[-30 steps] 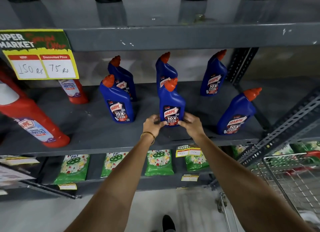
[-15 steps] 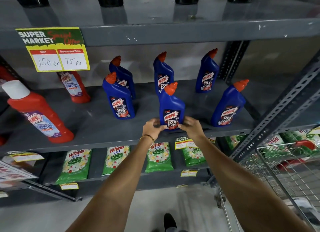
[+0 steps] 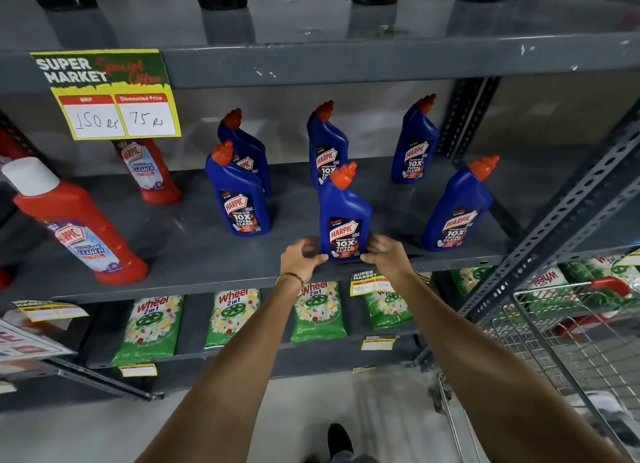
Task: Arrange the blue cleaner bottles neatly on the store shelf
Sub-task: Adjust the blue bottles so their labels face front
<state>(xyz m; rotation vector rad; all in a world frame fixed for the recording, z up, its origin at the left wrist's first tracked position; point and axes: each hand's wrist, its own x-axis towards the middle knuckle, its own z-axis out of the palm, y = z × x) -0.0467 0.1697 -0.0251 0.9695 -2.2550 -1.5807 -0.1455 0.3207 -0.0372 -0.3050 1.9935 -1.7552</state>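
Observation:
Several blue cleaner bottles with orange caps stand upright on the grey middle shelf (image 3: 194, 255). The front middle bottle (image 3: 343, 217) is near the shelf's front edge. My left hand (image 3: 299, 258) grips its base from the left and my right hand (image 3: 384, 251) from the right. Directly behind it stands another blue bottle (image 3: 325, 144). To the left, one bottle (image 3: 239, 196) stands in front of a second one (image 3: 247, 151). On the right, the front bottle (image 3: 457, 210) leans slightly and the back bottle (image 3: 414, 144) is upright.
Two red cleaner bottles (image 3: 79, 230) (image 3: 145, 168) stand at the shelf's left. A yellow price sign (image 3: 107, 95) hangs from the shelf above. Green detergent packs (image 3: 149, 327) lie on the lower shelf. A wire cart (image 3: 571, 341) and a slanted steel post (image 3: 554, 234) are at the right.
Both hands stay on the front middle bottle, which has slid slightly toward the shelf's front edge. My view has shifted a little down and left.

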